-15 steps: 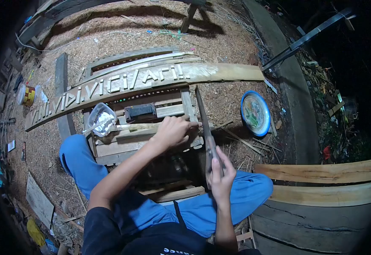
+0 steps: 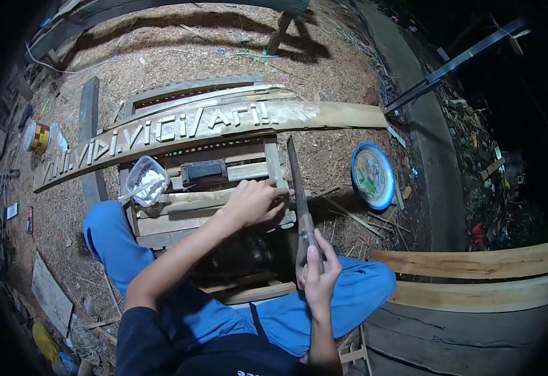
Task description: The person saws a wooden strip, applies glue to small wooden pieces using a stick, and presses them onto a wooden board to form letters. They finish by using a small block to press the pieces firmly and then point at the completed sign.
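Slightly back toward the body comes the right hand (image 2: 321,276), long-bladed tool (image 2: 298,182) along with it, while the whole head view has slid a touch too. That hand grasps the tool's near end, thumb and a finger stretched along it, the blade pointing away beside the slatted tabletop (image 2: 249,171). Just left of the blade, the left hand (image 2: 249,202) is curled; whether it pinches anything, one cannot tell. Beyond it sit a dark block (image 2: 203,171) and a clear tub (image 2: 136,172), with the lettered board (image 2: 343,115) farther off. Over right, a blue-rimmed dish (image 2: 379,206)!
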Available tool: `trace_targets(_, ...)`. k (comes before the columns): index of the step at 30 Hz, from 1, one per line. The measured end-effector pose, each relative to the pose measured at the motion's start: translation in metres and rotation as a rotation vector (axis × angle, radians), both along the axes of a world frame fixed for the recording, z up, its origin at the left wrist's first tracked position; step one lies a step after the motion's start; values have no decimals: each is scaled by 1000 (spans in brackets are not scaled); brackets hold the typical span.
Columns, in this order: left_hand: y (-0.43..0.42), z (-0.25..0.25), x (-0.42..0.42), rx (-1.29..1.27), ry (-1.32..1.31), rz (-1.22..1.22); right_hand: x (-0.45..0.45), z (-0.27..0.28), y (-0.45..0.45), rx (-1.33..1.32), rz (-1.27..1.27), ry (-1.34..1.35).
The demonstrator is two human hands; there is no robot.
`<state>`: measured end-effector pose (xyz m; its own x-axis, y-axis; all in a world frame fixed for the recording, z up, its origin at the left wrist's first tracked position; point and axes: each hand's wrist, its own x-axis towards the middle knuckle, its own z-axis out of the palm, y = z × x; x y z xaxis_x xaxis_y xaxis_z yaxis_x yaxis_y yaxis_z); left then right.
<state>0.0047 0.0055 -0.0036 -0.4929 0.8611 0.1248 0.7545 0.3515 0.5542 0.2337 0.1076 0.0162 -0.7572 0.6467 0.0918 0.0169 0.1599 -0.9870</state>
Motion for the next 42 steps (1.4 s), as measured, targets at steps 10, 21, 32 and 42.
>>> trace_targets(10,1,-4,-5,15,16,30,-3,7,-1,-91,-48,-119)
trace_targets(21,1,1,-2,-55,-16,42,2,0,-3,5,-64,-97)
trace_targets(32,0,-2,2,35,22,70,5,27,-15,-107,-70,-146)
trace_targets(42,3,-1,0,0,-36,82,18,19,-14,-29,-59,-157)
